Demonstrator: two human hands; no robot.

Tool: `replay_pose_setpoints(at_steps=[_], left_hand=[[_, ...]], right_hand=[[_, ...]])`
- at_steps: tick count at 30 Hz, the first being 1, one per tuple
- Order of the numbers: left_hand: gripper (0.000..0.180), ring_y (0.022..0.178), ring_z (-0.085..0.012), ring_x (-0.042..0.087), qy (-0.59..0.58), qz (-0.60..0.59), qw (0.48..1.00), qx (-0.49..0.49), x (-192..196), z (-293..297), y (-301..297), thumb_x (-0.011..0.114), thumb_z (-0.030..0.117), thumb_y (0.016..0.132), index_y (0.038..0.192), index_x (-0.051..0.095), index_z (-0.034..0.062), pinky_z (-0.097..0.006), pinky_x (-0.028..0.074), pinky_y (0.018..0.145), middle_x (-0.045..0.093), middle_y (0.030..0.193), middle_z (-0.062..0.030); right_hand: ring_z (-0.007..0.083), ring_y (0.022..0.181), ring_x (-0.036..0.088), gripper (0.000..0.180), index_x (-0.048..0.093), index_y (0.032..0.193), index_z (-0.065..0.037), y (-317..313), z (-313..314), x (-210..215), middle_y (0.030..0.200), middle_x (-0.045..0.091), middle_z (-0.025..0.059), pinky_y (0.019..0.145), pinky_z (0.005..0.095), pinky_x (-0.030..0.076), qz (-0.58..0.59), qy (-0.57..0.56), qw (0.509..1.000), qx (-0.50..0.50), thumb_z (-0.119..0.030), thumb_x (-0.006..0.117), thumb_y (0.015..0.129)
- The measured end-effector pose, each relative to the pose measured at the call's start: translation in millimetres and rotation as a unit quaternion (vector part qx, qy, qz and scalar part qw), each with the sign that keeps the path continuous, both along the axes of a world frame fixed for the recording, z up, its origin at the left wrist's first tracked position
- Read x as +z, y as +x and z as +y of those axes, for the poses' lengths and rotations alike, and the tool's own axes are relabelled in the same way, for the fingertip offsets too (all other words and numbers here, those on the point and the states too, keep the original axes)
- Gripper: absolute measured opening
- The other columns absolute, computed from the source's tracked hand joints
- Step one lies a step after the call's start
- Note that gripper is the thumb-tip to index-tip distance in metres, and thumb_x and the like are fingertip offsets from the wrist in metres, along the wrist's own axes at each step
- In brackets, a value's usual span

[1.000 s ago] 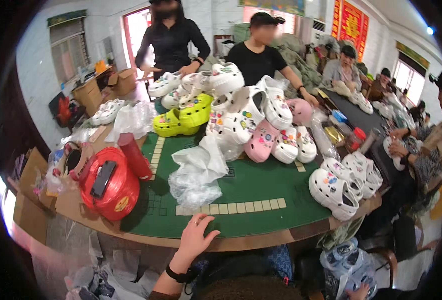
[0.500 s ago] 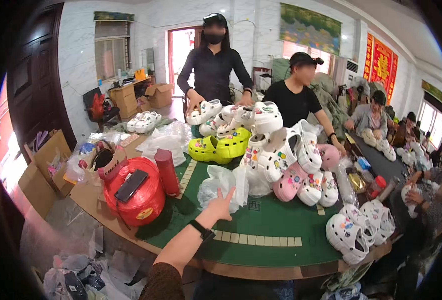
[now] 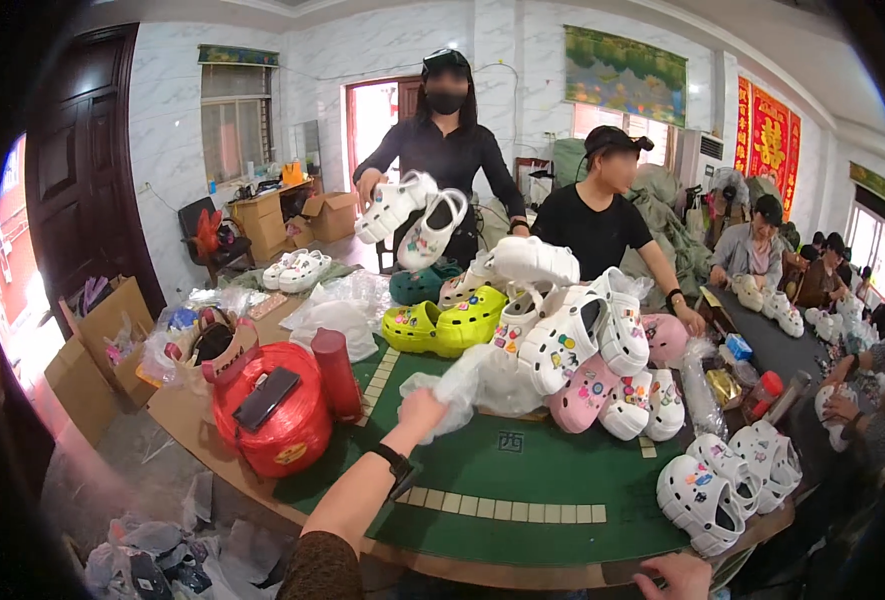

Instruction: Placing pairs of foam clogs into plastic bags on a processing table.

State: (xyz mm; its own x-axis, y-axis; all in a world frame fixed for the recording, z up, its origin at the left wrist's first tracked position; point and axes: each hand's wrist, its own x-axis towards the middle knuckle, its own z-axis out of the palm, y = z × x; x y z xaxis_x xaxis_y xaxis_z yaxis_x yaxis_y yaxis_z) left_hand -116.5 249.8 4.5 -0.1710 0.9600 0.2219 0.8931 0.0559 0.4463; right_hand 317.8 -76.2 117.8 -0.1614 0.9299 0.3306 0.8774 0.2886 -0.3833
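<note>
My left hand [image 3: 423,412], with a dark band on the wrist, is closed on a clear plastic bag [image 3: 474,378] above the green table mat. The bag stretches rightward against a heap of clogs. A yellow-green pair of clogs [image 3: 445,322] lies just beyond it. White clogs with charms [image 3: 562,345] and a pink clog [image 3: 582,393] are piled to the right. At the lower edge my right hand [image 3: 677,578] shows only partly; its fingers are apart and hold nothing. Closest to it are white clogs [image 3: 700,495] at the table's right corner.
A red roll of plastic twine [image 3: 277,430] bears a dark phone [image 3: 266,398], beside a red cylinder [image 3: 336,375]. Across the table, a person in a face mask [image 3: 442,150] lifts a white pair of clogs [image 3: 417,215]. Another person [image 3: 602,215] reaches right. Cardboard boxes [image 3: 112,330] stand at left.
My left hand went from spread fingers over the bag to gripping it and drawing it up. My right hand came into view. The masked person raised a white pair from the heap.
</note>
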Motion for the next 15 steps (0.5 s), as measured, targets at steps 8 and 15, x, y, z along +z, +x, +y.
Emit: replay_pose_setpoints(at_steps=[8,15], left_hand=[[0.031,0.063,-0.0226,0.067,0.146,-0.400,0.894,0.137,43.0,19.6,-21.1,0.067,0.026,0.087,0.096,0.063,-0.0035,-0.036,0.052,0.055,0.067,0.075,-0.0129],[0.028,0.072,-0.0172,0.063,0.341,-0.619,0.704,0.072,93.2,-12.2,3.0,0.060,0.016,0.096,0.116,0.053,-0.0022,-0.030,0.056,0.057,0.061,0.101,-0.0106]], right_hand=[[0.0328,0.074,0.064,0.011,0.068,0.087,-0.007,-33.1,42.5,-6.1,0.081,0.067,0.0120,0.065,0.0408,0.051,0.017,0.074,0.988,0.136,-0.012,0.073,0.080],[0.0313,0.069,0.064,0.009,0.068,0.084,-0.006,-37.5,55.1,-14.7,0.076,0.066,0.0117,0.061,0.0397,0.050,0.031,0.087,0.985,0.143,-0.008,0.074,0.078]])
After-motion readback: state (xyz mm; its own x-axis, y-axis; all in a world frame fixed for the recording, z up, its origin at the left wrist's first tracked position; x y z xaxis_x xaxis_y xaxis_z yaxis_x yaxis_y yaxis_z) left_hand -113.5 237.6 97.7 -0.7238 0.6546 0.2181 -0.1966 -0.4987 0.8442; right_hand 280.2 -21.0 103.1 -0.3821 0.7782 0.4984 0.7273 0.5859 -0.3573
